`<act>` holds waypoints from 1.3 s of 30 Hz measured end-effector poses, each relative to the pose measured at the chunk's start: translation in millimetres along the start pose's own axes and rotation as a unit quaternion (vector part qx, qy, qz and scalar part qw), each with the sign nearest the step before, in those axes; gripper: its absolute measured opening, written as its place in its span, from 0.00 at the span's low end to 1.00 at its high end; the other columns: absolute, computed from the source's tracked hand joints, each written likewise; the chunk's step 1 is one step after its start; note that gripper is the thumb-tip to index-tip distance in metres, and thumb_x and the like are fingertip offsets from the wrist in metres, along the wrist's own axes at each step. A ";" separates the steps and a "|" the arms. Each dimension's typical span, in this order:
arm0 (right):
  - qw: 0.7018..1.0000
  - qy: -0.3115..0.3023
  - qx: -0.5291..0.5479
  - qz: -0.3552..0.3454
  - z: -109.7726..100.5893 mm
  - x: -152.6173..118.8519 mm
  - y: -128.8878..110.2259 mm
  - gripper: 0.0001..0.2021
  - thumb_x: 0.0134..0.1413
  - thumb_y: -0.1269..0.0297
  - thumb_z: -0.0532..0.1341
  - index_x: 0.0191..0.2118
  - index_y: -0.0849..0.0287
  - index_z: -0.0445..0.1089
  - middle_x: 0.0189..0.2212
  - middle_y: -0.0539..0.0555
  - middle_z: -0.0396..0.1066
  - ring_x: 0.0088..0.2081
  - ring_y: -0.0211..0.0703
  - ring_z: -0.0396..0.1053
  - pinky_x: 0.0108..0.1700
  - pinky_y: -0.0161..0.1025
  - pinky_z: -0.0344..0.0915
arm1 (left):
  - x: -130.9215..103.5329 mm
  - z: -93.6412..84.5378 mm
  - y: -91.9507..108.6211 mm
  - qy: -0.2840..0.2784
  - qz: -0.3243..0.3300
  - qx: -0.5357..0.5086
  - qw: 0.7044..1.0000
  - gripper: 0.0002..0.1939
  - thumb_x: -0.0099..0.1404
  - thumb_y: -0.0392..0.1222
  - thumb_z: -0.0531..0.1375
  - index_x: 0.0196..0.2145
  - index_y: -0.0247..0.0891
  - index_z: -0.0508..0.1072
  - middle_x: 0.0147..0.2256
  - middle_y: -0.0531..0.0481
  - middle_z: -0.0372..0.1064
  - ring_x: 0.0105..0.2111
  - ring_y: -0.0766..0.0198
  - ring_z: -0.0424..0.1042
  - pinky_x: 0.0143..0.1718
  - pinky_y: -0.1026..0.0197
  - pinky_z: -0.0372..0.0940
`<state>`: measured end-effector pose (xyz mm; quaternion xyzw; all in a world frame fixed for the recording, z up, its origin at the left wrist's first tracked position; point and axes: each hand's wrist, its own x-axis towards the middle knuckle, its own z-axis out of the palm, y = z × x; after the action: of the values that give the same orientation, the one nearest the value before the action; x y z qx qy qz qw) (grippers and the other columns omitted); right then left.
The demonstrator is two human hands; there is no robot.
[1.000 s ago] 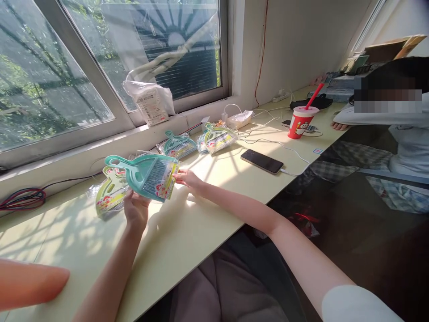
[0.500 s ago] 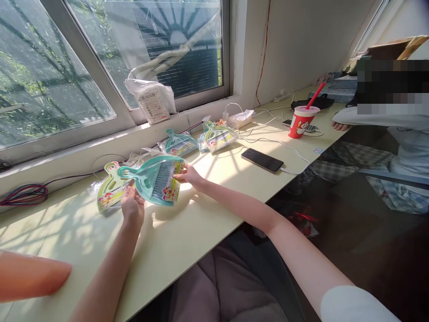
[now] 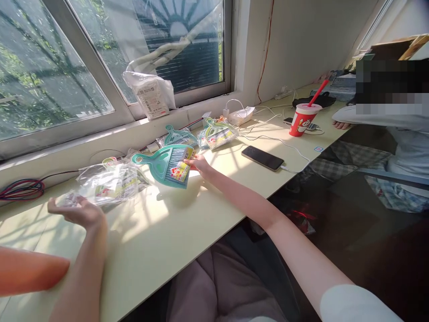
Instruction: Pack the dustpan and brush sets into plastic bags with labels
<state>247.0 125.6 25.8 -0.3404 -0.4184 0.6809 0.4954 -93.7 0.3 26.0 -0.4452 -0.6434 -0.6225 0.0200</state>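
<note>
My right hand grips the labelled edge of a teal dustpan with a small brush fitted in it, held above the table. My left hand is at the left, palm up, with its fingers closed on a clear plastic bag. The bag stretches to the right over a green dustpan set, which shows through the plastic. Two groups of packed dustpan sets lie behind: a teal one and a green one.
A phone on a white cable, a red cup with a straw and coiled wires lie on the table. A plastic-wrapped packet stands on the sill. Another person's hand rests at the right.
My left hand has moved left, away from the teal dustpan, drawing the clear bag off it. The dustpan, in my right hand, has shifted slightly right and up and now looks unwrapped.
</note>
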 end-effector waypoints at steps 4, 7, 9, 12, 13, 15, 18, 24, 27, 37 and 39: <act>1.000 -0.006 0.006 -0.007 0.4 0.1 4.4 0.12 0.50 0.75 0.69 0.40 0.61 0.69 0.39 0.56 0.78 0.41 0.45 0.78 0.52 0.49 0.75 | -27.9 5.8 30.7 0.126 0.139 0.214 0.959 0.37 0.64 0.40 0.61 0.65 0.30 0.50 0.71 0.28 0.31 0.72 0.41 0.29 0.67 0.35 0.21; 1.000 -0.017 0.012 -0.018 3.9 -3.4 6.0 0.10 0.52 0.75 0.68 0.39 0.60 0.68 0.39 0.55 0.78 0.41 0.44 0.77 0.51 0.48 0.76 | -49.8 34.7 58.8 0.016 0.171 0.062 0.983 0.30 0.70 0.48 0.55 0.63 0.31 0.54 0.66 0.30 0.52 0.68 0.48 0.51 0.68 0.37 0.40; 0.999 -0.029 0.015 -0.018 6.7 -6.4 6.7 0.11 0.53 0.74 0.68 0.39 0.59 0.67 0.39 0.54 0.78 0.41 0.44 0.77 0.50 0.47 0.76 | -65.2 58.4 70.8 -0.109 0.015 -0.140 0.984 0.31 0.72 0.58 0.49 0.63 0.35 0.52 0.60 0.31 0.62 0.59 0.49 0.66 0.61 0.39 0.58; 0.998 -0.058 0.001 -0.013 9.2 -8.3 8.6 0.14 0.49 0.72 0.72 0.39 0.60 0.67 0.38 0.54 0.78 0.41 0.44 0.77 0.49 0.45 0.76 | -87.2 82.8 76.3 -0.216 -0.156 -0.254 0.930 0.29 0.64 0.62 0.57 0.54 0.40 0.61 0.48 0.40 0.71 0.47 0.52 0.74 0.51 0.45 0.69; 0.997 -0.072 -0.016 -0.009 8.9 -7.7 9.4 0.15 0.48 0.71 0.73 0.39 0.60 0.67 0.37 0.54 0.78 0.40 0.44 0.77 0.49 0.44 0.76 | -92.6 86.2 75.6 -0.229 -0.184 -0.261 0.920 0.27 0.61 0.59 0.62 0.51 0.41 0.63 0.44 0.43 0.72 0.43 0.54 0.76 0.47 0.48 0.71; 0.991 -0.106 -0.077 0.005 6.0 -4.5 9.9 0.16 0.47 0.69 0.73 0.40 0.60 0.69 0.36 0.53 0.78 0.39 0.44 0.77 0.48 0.44 0.76 | -98.4 87.1 72.5 -0.228 -0.215 -0.261 0.913 0.24 0.57 0.52 0.66 0.46 0.41 0.65 0.39 0.48 0.72 0.37 0.59 0.75 0.42 0.53 0.73; 0.962 -0.122 -0.246 0.003 -4.4 3.1 6.8 0.16 0.48 0.71 0.71 0.44 0.61 0.71 0.39 0.55 0.78 0.39 0.45 0.76 0.45 0.43 0.75 | -96.8 81.8 67.7 -0.189 -0.230 -0.258 0.919 0.18 0.56 0.48 0.64 0.42 0.41 0.66 0.35 0.52 0.70 0.31 0.64 0.72 0.37 0.57 0.72; 0.758 0.029 -0.642 -0.109 -31.2 5.8 -9.9 0.35 0.48 0.78 0.67 0.63 0.58 0.61 0.53 0.62 0.71 0.53 0.54 0.70 0.55 0.47 0.67 | -92.0 79.0 65.7 -0.127 -0.211 -0.237 0.940 0.13 0.58 0.50 0.61 0.37 0.41 0.67 0.32 0.53 0.66 0.28 0.66 0.67 0.33 0.60 0.70; 0.691 0.070 -0.693 -0.191 -30.7 -4.0 -16.3 0.30 0.54 0.78 0.63 0.63 0.60 0.62 0.61 0.67 0.62 0.60 0.59 0.61 0.59 0.49 0.60 | -98.1 80.4 68.2 -0.147 -0.178 -0.208 0.951 0.16 0.61 0.55 0.60 0.38 0.41 0.68 0.29 0.53 0.64 0.27 0.64 0.65 0.31 0.60 0.67; 0.762 -0.076 -0.561 -0.314 47.3 -64.9 9.1 0.10 0.62 0.60 0.63 0.47 0.57 0.69 0.46 0.55 0.73 0.51 0.47 0.67 0.48 0.39 0.64 | -127.2 78.8 97.0 -0.198 -0.006 -0.072 0.978 0.24 0.70 0.58 0.51 0.53 0.40 0.72 0.46 0.45 0.74 0.44 0.54 0.72 0.45 0.56 0.64; 0.789 -0.055 -0.545 -0.278 50.3 -67.4 12.0 0.13 0.59 0.61 0.66 0.47 0.57 0.69 0.45 0.55 0.73 0.50 0.48 0.68 0.47 0.40 0.65 | -128.4 78.2 99.1 -0.205 0.004 -0.049 0.977 0.26 0.71 0.58 0.49 0.55 0.38 0.71 0.45 0.44 0.75 0.42 0.54 0.72 0.43 0.56 0.64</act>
<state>216.8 47.4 39.2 -0.3848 -0.8233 0.1904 0.3712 84.2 -23.0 11.6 -0.5666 -0.6004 -0.5488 -0.1316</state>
